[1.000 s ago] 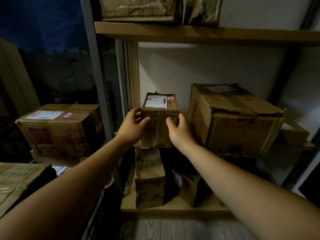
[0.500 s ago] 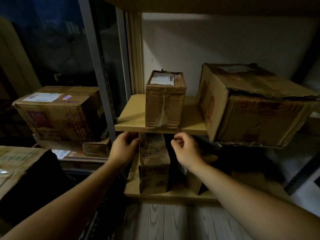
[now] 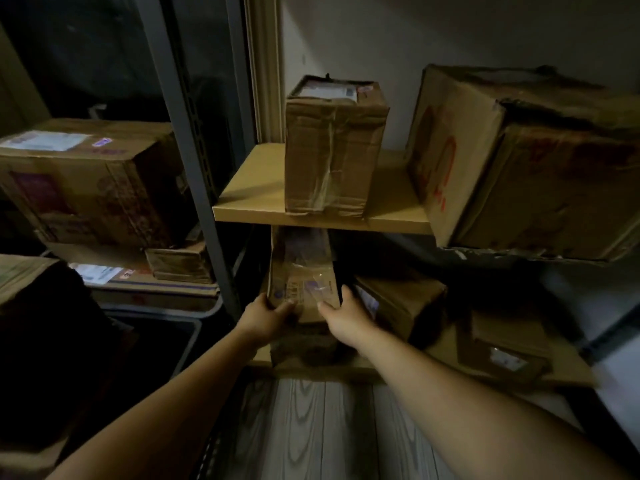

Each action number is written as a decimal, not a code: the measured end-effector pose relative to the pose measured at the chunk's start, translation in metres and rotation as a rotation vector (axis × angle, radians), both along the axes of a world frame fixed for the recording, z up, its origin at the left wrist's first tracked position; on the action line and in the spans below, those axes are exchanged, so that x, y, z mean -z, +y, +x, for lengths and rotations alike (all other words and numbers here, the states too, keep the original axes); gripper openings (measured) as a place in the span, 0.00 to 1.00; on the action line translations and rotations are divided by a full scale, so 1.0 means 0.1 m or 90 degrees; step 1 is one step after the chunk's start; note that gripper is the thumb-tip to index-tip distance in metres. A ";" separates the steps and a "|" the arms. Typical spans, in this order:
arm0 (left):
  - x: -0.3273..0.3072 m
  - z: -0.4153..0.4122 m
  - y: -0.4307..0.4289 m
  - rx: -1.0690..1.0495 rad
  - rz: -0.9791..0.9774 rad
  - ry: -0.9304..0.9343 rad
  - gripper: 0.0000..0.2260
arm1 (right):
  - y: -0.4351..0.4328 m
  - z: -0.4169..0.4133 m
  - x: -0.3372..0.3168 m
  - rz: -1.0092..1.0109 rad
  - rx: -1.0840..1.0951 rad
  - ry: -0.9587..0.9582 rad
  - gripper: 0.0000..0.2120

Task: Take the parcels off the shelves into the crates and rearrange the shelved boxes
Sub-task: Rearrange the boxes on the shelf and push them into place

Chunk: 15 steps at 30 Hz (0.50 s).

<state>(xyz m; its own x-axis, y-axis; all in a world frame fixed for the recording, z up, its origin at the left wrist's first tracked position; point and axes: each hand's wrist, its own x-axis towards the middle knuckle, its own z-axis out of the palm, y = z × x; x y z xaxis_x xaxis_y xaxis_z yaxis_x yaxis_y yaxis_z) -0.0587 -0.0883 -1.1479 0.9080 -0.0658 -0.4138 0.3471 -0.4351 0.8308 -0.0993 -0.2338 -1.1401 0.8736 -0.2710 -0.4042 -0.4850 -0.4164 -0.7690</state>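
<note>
A tall narrow cardboard box [image 3: 302, 271] stands on the lower shelf [image 3: 446, 351], under the middle shelf board [image 3: 249, 199]. My left hand [image 3: 266, 315] grips its left front edge and my right hand [image 3: 344, 315] grips its right front edge. On the middle shelf a small upright taped box [image 3: 334, 150] stands alone, with a large battered box [image 3: 519, 161] to its right. More parcels lie on the lower shelf: a tilted brown box [image 3: 398, 303] beside my right hand and a flat labelled parcel [image 3: 502, 348] further right.
A grey metal upright [image 3: 187, 143] separates this rack from the left rack, which holds a big labelled box [image 3: 86, 181], a small box [image 3: 180, 265] and a flat parcel [image 3: 114, 275]. A dark crate [image 3: 162, 337] sits below. Wood-plank floor [image 3: 311, 427] lies in front.
Both hands let go of the small box on the middle shelf, dropped below the shelf board and closed on the tall box on the lower shelf. The view moved closer and down.
</note>
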 end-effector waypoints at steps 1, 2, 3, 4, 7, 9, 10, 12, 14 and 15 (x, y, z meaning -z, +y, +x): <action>0.03 -0.06 0.02 0.004 0.012 0.012 0.19 | 0.00 -0.07 0.02 -0.008 0.006 0.007 0.30; 0.07 -0.10 0.04 0.012 0.018 0.021 0.19 | 0.01 -0.15 0.04 -0.021 -0.001 0.005 0.28; 0.09 -0.16 0.06 0.022 0.016 0.032 0.18 | 0.01 -0.23 0.04 -0.029 -0.012 0.006 0.24; 0.11 -0.22 0.08 0.026 0.001 0.041 0.17 | 0.03 -0.31 0.05 -0.033 -0.016 0.005 0.22; 0.18 -0.38 0.14 0.043 -0.067 0.081 0.15 | 0.04 -0.47 0.07 -0.020 0.008 0.011 0.21; 0.19 -0.54 0.16 0.054 -0.069 0.082 0.11 | 0.07 -0.57 0.05 -0.032 0.028 0.028 0.21; 0.22 -0.61 0.16 0.045 -0.075 0.081 0.09 | 0.09 -0.62 0.04 -0.038 0.029 0.042 0.22; 0.23 -0.75 0.14 0.043 -0.089 0.088 0.08 | 0.11 -0.69 0.05 -0.044 0.029 0.063 0.25; 0.24 -0.82 0.10 0.041 -0.093 0.081 0.09 | 0.09 -0.73 0.07 -0.043 0.030 0.057 0.26; 0.25 -0.85 0.05 0.036 -0.098 0.077 0.09 | 0.05 -0.75 0.07 -0.043 0.039 0.041 0.24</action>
<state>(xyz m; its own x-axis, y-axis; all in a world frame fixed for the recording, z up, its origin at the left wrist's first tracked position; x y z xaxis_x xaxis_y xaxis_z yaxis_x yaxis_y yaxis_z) -0.1441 -0.0829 -1.1725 0.8452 -0.1867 -0.5007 0.4270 -0.3273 0.8429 -0.1740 -0.2292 -1.1472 0.8271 -0.3518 -0.4384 -0.5590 -0.4337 -0.7067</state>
